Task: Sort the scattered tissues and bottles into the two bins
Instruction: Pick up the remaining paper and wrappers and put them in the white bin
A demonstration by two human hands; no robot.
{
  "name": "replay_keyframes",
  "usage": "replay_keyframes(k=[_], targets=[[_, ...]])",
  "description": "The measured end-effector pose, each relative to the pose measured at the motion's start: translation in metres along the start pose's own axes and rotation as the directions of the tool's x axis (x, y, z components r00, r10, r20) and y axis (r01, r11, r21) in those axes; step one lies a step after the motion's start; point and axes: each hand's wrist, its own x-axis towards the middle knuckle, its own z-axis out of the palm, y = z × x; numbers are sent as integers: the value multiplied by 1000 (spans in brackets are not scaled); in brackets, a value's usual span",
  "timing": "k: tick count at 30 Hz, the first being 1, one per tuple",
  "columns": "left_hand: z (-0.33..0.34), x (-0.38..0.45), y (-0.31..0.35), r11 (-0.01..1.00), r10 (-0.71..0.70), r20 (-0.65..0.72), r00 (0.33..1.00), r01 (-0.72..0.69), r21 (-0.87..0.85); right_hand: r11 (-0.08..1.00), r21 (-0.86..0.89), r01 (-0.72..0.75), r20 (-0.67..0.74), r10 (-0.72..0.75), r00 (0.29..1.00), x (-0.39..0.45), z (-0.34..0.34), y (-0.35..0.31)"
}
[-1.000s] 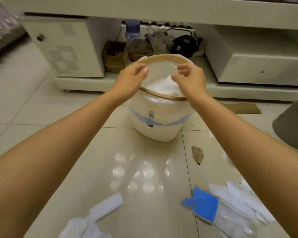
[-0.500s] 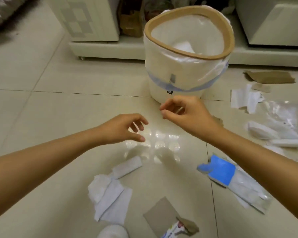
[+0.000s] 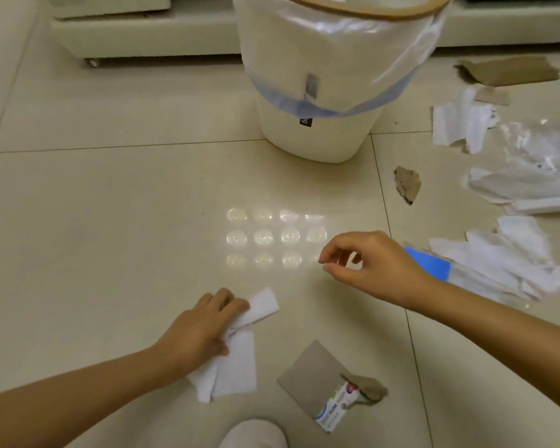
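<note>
Glossy cream floor tiles (image 3: 110, 205) (lamp glare), white cabinet base (image 3: 143, 43).

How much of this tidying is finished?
Early days. The white bin is lined, its contents out of view. In hand: the left hand rests on white tissues; the right hand holds nothing. Left: the tissue pile at right and cardboard scraps. No bottles show.

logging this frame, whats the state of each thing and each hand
left hand: on the floor tissues, gripping them
right hand: above the floor, fingers curled, empty
tissues: crumpled, on the floor
white bin: upright, bag-lined
torn cardboard: flat on the floor
</note>
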Motion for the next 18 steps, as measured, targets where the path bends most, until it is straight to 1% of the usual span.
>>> replay_keyframes(k=[2,5,6,9,12,14,15,18], targets=[[-10,10,3,993,21,-42,999,-25,-117,999,-44,-30,7,30,1000,-10,3,9],[-21,26,5,990,94,-157,983,-109,-89,991,-122,-51,57,58,997,-25,11,21],[-23,32,5,987,82,-178,981,-104,-121,986,-160,-41,99,58,993,-30,16,24],[-32,48,11,947,16,-230,973,-88,-310,950,-299,84,290,6,957,-44,38,29],[-39,59,19,936,18,-249,968,-104,-335,880,-405,247,480,-25,877,-50,63,31],[-42,64,25,937,40,-249,968,-122,-326,804,-469,366,543,-65,837,-50,77,34],[-42,66,26,936,42,-247,968,-125,-330,775,-489,400,554,-78,829,-48,81,35],[-42,69,29,935,42,-245,969,-125,-332,764,-505,401,550,-73,832,-42,88,36]])
